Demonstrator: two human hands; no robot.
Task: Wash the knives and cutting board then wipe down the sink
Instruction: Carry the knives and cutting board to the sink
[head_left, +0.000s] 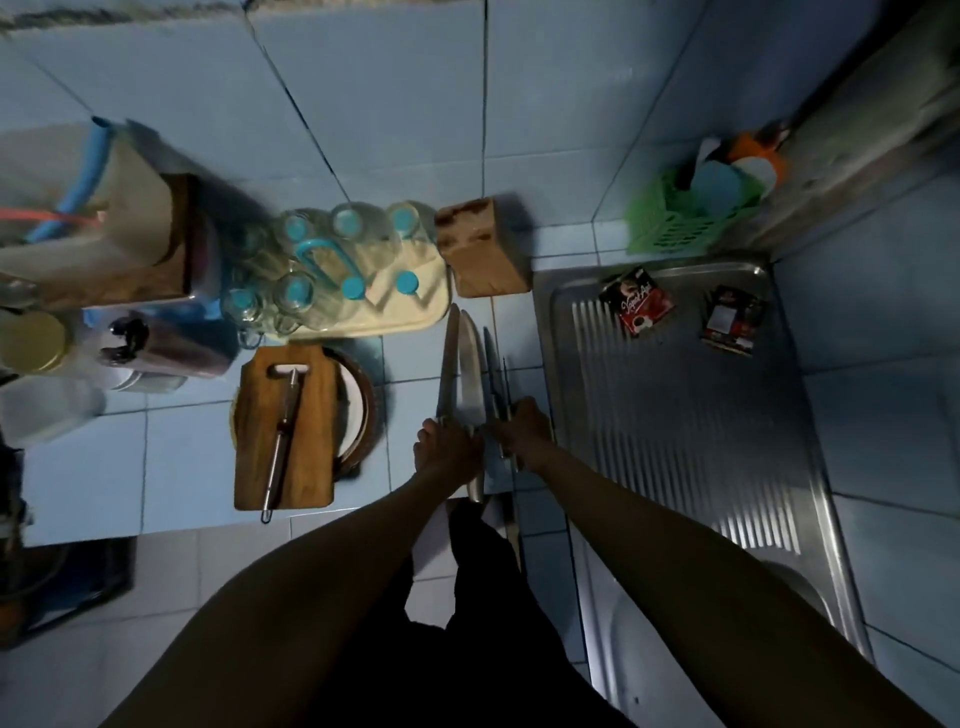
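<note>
Both hands, left hand (445, 441) and right hand (524, 423), grip bunched knives (470, 374) at frame centre; loosely gathered blades could slip and cut.

Left hand (445, 441) and right hand (524, 423) gripping knives (470, 374) on tiled counter (171, 467), wooden cutting board (291, 447) left, steel sink (691, 415) right

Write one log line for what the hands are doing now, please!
stage: gathering knives | left hand: grips knives | right hand: grips thinner knives | board: on counter, unwashed | sink: two packets on drainboard
</note>
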